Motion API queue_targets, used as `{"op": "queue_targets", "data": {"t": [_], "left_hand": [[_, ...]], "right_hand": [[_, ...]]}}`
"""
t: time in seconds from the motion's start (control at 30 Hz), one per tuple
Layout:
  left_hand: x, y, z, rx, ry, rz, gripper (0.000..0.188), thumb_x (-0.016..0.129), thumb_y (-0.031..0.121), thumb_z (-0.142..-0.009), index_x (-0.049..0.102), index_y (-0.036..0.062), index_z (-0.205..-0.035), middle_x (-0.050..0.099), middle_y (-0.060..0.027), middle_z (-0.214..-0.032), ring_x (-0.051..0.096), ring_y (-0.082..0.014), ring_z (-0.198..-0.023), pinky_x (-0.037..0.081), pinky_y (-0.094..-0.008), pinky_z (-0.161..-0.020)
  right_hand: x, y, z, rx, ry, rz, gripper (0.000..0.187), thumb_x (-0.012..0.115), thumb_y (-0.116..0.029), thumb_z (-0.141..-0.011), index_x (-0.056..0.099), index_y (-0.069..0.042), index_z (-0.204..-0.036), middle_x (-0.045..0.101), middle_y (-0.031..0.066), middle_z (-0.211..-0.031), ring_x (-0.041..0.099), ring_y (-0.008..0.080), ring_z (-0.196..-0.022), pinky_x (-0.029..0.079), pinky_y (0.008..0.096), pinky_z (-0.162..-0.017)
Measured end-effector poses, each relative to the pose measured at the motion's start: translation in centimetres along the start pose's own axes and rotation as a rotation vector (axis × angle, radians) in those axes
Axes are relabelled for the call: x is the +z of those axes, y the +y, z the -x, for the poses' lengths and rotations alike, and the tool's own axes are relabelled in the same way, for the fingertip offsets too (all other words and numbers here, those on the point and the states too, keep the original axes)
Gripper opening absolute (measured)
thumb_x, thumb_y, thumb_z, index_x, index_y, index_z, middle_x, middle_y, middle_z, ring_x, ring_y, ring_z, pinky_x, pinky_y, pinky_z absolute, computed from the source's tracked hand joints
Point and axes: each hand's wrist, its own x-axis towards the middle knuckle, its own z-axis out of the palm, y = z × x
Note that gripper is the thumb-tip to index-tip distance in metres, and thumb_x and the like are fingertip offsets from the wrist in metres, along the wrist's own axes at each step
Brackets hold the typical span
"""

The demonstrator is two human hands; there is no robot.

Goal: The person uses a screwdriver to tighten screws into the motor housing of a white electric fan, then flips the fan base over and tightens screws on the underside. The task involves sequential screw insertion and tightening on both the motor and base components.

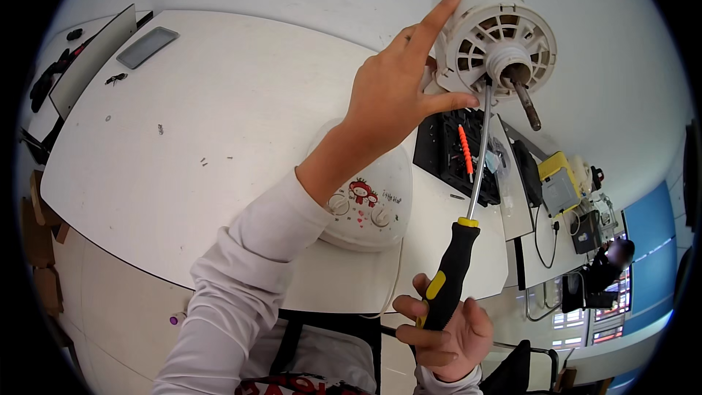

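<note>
A white fan motor housing [468,29] with a slotted round front and a metal shaft stands at the upper right, above the table. My left hand [398,77] lies against its side, fingers and thumb spread around the housing. In my right hand [453,329] is a screwdriver [457,263] with a black and yellow handle. Its long metal blade points up, and the tip reaches the front of the housing below the central collar. Beneath my left forearm is a white fan base [365,212] with two knobs and red cartoon figures.
A black tool case [439,150] with an orange spiral-shaped rod [466,150] lies right of the base. Small screws [205,162] and a grey tray [148,47] sit on the white table [248,88]. A seated person [610,260] and a yellow-grey case [559,183] are farther right.
</note>
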Motion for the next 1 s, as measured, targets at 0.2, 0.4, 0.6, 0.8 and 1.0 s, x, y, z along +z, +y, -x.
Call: {"op": "queue_targets", "data": {"t": [0.2, 0.4, 0.6, 0.8, 1.0], "left_hand": [[-0.1, 0.2, -0.1, 0.000, 0.004, 0.008, 0.100, 0.075, 0.050, -0.056, 0.025, 0.0231, -0.140, 0.059, -0.0116, -0.098, 0.063, -0.0222, -0.076, 0.050, -0.0310, -0.063], [0.0, 0.0, -0.1, 0.013, 0.009, 0.014, 0.100, 0.076, 0.048, -0.058, 0.025, 0.0232, -0.140, 0.058, -0.0122, -0.100, 0.062, -0.0226, -0.077, 0.050, -0.0321, -0.065], [0.0, 0.2, 0.0, 0.010, -0.002, 0.028, 0.099, 0.077, 0.043, -0.060, 0.024, 0.0230, -0.140, 0.056, -0.0129, -0.102, 0.061, -0.0222, -0.078, 0.050, -0.0320, -0.065], [0.2, 0.4, 0.1, -0.007, -0.013, 0.017, 0.098, 0.078, 0.040, -0.061, 0.023, 0.0225, -0.141, 0.053, -0.0134, -0.107, 0.060, -0.0217, -0.079, 0.050, -0.0311, -0.064], [0.2, 0.5, 0.2, -0.016, -0.016, 0.038, 0.097, 0.077, 0.036, -0.063, 0.021, 0.0228, -0.141, 0.049, -0.0147, -0.113, 0.060, -0.0232, -0.080, 0.051, -0.0325, -0.066]], "right_hand": [[-1.2, 0.0, 0.2, -0.040, -0.075, 0.045, 0.051, 0.040, -0.020, -0.094, 0.019, -0.007, -0.139, 0.035, 0.0100, -0.108, 0.039, 0.0123, -0.074, 0.044, 0.0213, -0.058], [-1.3, 0.0, 0.3, -0.051, -0.044, 0.104, 0.045, 0.042, -0.019, -0.094, 0.025, -0.009, -0.134, 0.037, 0.0106, -0.103, 0.035, 0.0114, -0.067, 0.039, 0.0194, -0.053], [-1.9, -0.1, 0.1, -0.047, -0.097, 0.099, 0.048, 0.039, -0.019, -0.094, 0.021, -0.007, -0.137, 0.036, 0.0108, -0.102, 0.040, 0.0120, -0.069, 0.043, 0.0232, -0.060], [-2.0, -0.3, 0.2, -0.047, -0.046, 0.185, 0.045, 0.042, -0.020, -0.093, 0.026, -0.010, -0.133, 0.037, 0.0103, -0.099, 0.036, 0.0109, -0.065, 0.037, 0.0190, -0.052], [-2.2, -0.4, 0.1, -0.038, -0.059, 0.211, 0.044, 0.043, -0.020, -0.093, 0.026, -0.011, -0.133, 0.037, 0.0100, -0.098, 0.036, 0.0106, -0.064, 0.036, 0.0187, -0.052]]}}
